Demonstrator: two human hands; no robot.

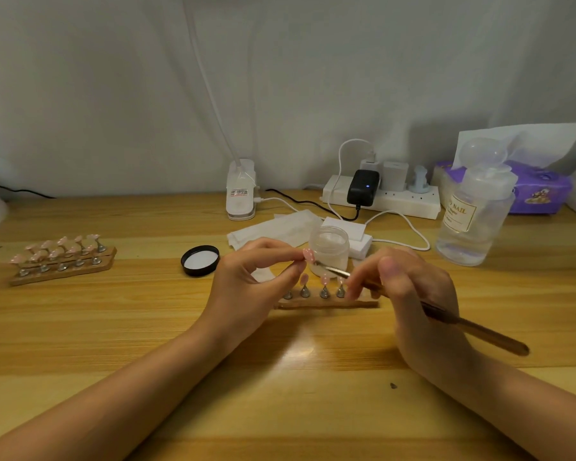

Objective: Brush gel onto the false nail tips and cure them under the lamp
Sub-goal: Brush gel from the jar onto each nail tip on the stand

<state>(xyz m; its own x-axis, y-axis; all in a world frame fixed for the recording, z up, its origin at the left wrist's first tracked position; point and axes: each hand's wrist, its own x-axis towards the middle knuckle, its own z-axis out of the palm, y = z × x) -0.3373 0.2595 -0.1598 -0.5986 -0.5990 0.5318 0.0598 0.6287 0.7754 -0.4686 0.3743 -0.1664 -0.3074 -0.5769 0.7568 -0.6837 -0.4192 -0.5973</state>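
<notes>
Centre frame: left hand [256,281] pinches a pink nail tip [309,254]; right hand [409,294] grips the brush [413,302], bristles touching it. Risk: excess gel flooding onto fingertips; open jar [330,249] just behind could tip.

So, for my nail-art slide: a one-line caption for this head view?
Left hand pinches a pink nail tip while the right hand brushes it with the gel brush.

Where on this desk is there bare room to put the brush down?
Bare wood lies between the left nail rack and the black lid, and along the near edge before both forearms. It is crowded around the gel jar, wipes and power strip.
</notes>
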